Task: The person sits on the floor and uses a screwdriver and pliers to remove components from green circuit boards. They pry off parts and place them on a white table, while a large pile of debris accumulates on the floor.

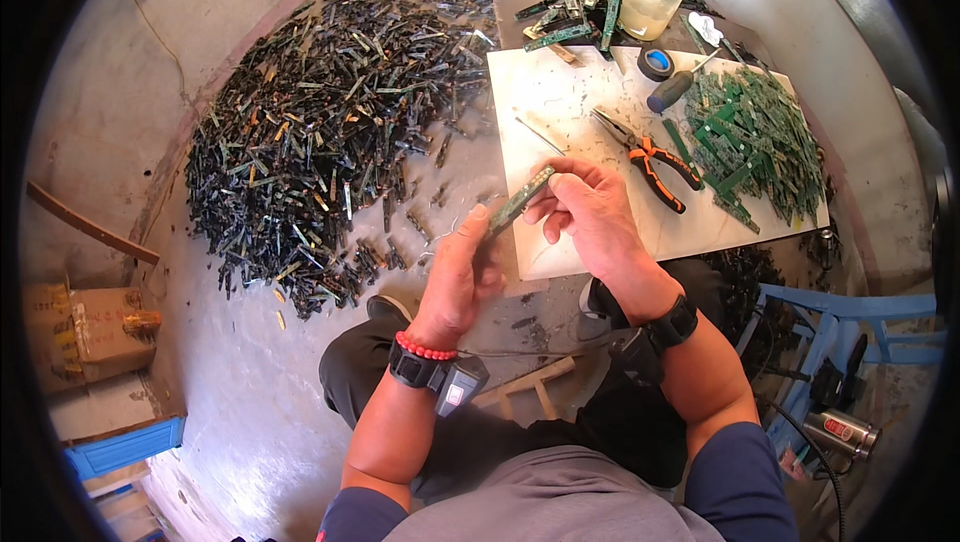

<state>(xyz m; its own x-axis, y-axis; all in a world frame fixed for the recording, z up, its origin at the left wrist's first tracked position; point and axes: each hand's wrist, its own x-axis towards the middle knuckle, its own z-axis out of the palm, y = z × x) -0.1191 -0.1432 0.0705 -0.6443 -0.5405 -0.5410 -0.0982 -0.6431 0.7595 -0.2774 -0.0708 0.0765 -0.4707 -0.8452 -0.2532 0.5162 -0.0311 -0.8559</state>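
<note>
A narrow dark green circuit board strip (515, 207) slants between my hands, above the near left edge of a pale board (590, 257). Its lower end is gripped by my left hand (462, 277), thumb lying along it. My right hand (598, 217) pinches the upper end, between thumb and fingers. Beyond the right hand, orange-and-black pliers (655, 167) lie on the pale board with their jaws slightly apart. A thin metal rod (540, 136) rests just past the strip.
A large heap of dark board strips (310, 142) covers the floor at left and far. Green strips (755, 142) are piled on the pale board's right, near a screwdriver (672, 90), blue tape roll (655, 64) and plastic cup (648, 7). A blue stool (830, 322) stands right, cartons (95, 337) left.
</note>
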